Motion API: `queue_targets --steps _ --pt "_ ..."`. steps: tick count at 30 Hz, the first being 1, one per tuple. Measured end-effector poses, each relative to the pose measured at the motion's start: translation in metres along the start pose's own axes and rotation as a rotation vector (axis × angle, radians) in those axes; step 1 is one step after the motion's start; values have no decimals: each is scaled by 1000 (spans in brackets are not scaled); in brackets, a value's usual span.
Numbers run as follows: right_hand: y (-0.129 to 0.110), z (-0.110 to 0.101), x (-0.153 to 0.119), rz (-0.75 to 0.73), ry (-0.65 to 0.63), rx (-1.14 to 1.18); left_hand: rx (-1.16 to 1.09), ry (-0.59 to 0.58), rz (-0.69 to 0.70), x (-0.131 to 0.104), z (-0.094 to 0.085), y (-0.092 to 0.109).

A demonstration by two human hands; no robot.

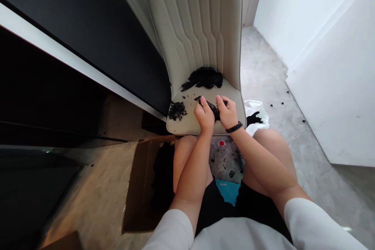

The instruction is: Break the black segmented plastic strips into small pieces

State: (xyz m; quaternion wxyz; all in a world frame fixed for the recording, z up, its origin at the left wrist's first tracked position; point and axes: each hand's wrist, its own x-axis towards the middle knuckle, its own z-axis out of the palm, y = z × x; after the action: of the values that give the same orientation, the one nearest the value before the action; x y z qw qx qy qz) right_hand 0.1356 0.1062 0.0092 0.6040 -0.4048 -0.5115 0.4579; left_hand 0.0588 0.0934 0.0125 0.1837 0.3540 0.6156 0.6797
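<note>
Both my hands grip a dark, glossy black piece [215, 111] over the seat of a grey padded chair [191, 125]; its exact kind does not show. My left hand [204, 114] is closed round its left end, thumb on top. On the other end my right hand [227, 112] is closed too, with a black band [234, 127] at the wrist. Behind them, against the backrest, lies a heap of black, flat, ragged pieces [206, 78]. A smaller pile of curly black scraps [177, 110] sits at the seat's left edge.
A cardboard box [131, 203] with black material stands left of my legs. Right of the chair is a white plastic bag [258, 107] holding black pieces. Black bits and a red cap [222, 143] show between my knees. A dark panel [96, 35] borders the chair's left.
</note>
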Motion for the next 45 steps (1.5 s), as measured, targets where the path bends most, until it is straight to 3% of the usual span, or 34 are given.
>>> queue_targets --steps 2,6,7,8,11,17,19,21,24,28,31,34,37,40,42,45 --pt "1 -1 2 58 25 114 -23 12 -92 6 -3 0" --pt "-15 -33 16 156 43 452 -325 171 -504 38 -28 5" --pt "-20 -43 20 152 48 469 -419 188 -533 46 -36 7" --pt "-24 -53 22 154 39 473 -482 197 -477 53 -43 9" --pt "-26 -66 21 197 -51 433 -536 84 -374 60 -53 14" --pt "-9 -53 15 247 -86 404 -625 -49 -573 55 -49 12" --pt "-8 -55 17 209 -118 263 -651 -100 -595 56 -51 11" --pt "-8 -61 19 78 -182 15 -666 -141 -600 57 -53 13" --pt "0 -67 20 -104 -357 -348 -665 -204 -608 58 -56 17" --pt "23 -79 21 -81 -588 -687 -612 -208 -547 61 -63 20" --pt "24 -108 31 -95 -641 -743 -584 -135 -465 74 -86 20" --pt "8 -152 46 -83 -435 -686 -609 -58 -362 91 -121 20" --pt "-7 -185 59 -4 32 -372 -667 1 -278 98 -150 20" --pt "-8 -192 69 -7 417 72 -710 -22 -249 93 -157 20" --pt "-3 -184 73 -22 496 235 -713 -78 -230 87 -152 19" --pt "5 -170 73 30 442 325 -716 -172 -185 81 -139 17"
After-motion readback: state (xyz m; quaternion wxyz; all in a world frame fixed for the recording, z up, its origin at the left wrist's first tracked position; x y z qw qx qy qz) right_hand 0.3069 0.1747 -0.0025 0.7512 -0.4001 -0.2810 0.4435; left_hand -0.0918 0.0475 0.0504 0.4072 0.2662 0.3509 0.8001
